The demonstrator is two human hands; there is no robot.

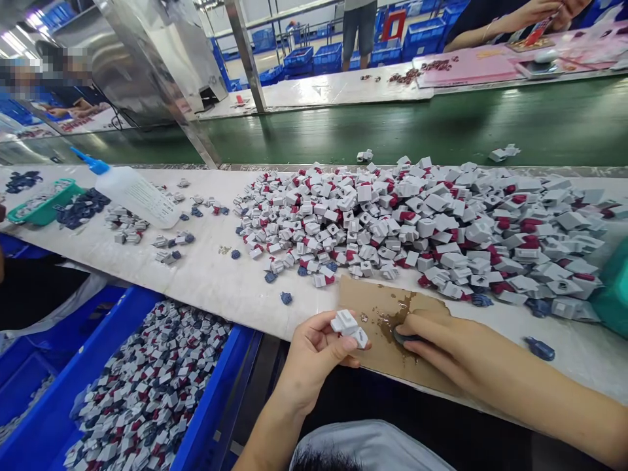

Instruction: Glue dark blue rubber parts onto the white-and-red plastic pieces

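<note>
Between the thumb and fingers of my left hand is a light grey plastic part, held over the left edge of a brown cardboard sheet. My right hand pinches a small dark piece down at a wet brown patch on the cardboard. Most of the dark piece is hidden by the fingers. Just behind the cardboard lies a large pile of grey and dark red parts. A loose dark blue piece rests to the right of my right hand.
A blue bin full of parts stands below the table at left. On the table's left are a leaning white bottle and a green basket. A green conveyor belt runs behind. Another person's hands work at the far right.
</note>
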